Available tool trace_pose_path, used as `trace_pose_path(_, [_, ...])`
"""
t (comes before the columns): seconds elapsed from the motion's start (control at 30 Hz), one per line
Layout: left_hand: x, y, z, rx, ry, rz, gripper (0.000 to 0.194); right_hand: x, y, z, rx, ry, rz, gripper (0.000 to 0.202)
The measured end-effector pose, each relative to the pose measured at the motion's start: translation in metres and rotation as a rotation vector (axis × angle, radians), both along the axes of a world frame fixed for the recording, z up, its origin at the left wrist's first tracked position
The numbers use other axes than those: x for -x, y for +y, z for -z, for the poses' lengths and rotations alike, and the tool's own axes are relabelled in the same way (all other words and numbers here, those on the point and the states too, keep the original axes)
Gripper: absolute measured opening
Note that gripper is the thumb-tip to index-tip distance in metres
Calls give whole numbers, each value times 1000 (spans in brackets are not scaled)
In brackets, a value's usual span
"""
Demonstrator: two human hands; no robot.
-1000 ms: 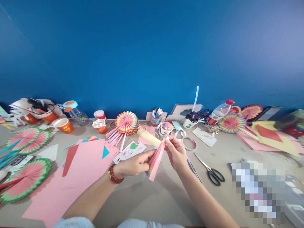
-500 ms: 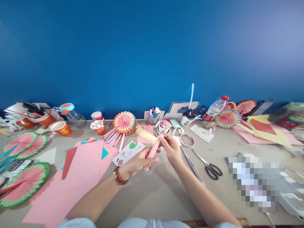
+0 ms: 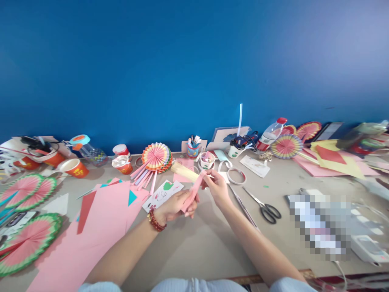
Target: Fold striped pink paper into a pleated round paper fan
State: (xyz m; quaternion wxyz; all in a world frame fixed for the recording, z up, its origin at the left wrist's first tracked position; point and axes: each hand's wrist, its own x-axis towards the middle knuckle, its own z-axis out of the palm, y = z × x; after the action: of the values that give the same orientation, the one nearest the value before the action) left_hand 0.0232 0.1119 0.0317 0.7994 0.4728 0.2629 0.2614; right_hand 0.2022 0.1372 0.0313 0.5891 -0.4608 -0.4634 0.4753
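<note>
A narrow folded strip of pink paper [image 3: 193, 192] slants between my two hands above the middle of the table. My left hand [image 3: 177, 206], with a red bead bracelet at its wrist, holds the lower part of the strip. The fingers of my right hand [image 3: 216, 185] pinch its upper end. Just behind the strip lies a pale yellow folded piece [image 3: 186, 172]. A white card with a green print [image 3: 164, 194] lies beside my left hand. Pink paper sheets [image 3: 100, 227] cover the table on the left.
Black-handled scissors [image 3: 267, 211] lie right of my right arm, near a tape roll [image 3: 236, 176]. Round paper fans [image 3: 156, 157], an orange cup [image 3: 74, 168] and a bottle [image 3: 271, 133] stand or lie towards the blue wall. A blurred-out object [image 3: 319, 227] is at the right.
My left hand has turned, and its thumb no longer lies across the strip's front. The strip looks more open at its lower end. The whole view has shifted slightly.
</note>
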Motion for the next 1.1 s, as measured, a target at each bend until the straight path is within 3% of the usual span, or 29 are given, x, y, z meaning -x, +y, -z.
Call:
trace_pose_path(0.4, [-5,-2,-3,-185,194,-70,43,1,-3,-5,-44,50,-29,31])
trace_pose_path(0.63, [-6,-10,-9,-389,358,-201,39,-1,-8,-9,-111,113,-108,28])
trace_pose_path(0.87, [-5,-14,-14,-719,595,-234,33,-4,-14,-8,-228,166,-193,17])
trace_pose_path(1.1, [-2,-12,-17,-846,635,-228,34,-8,-16,-15,-365,139,-255,11])
